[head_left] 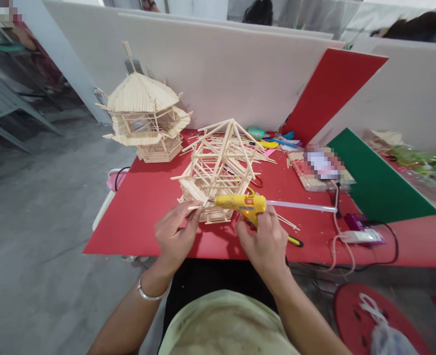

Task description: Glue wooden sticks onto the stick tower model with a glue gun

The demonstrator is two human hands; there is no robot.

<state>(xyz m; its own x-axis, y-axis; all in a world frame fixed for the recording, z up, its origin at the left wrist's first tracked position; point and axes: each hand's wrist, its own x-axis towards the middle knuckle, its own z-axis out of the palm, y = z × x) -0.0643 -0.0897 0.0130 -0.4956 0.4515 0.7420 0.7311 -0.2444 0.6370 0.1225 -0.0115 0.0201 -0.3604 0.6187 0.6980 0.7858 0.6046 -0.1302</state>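
Observation:
My right hand [266,244] is closed round the grip of a yellow glue gun [242,203], whose clear glue stick [301,206] juts out to the right. The gun's nozzle points left at a thin wooden stick [197,206] pinched in my left hand [175,235]. Both hands hover in front of an unfinished stick house [218,170] with a bare roof frame, standing on the red table [147,217].
A finished stick pagoda [146,118] stands at the table's back left. White boards [221,69], a red sheet [329,93] and a green sheet [373,180] lean behind. Loose sticks, tools and cables lie at right. A red stool [351,315] sits low right.

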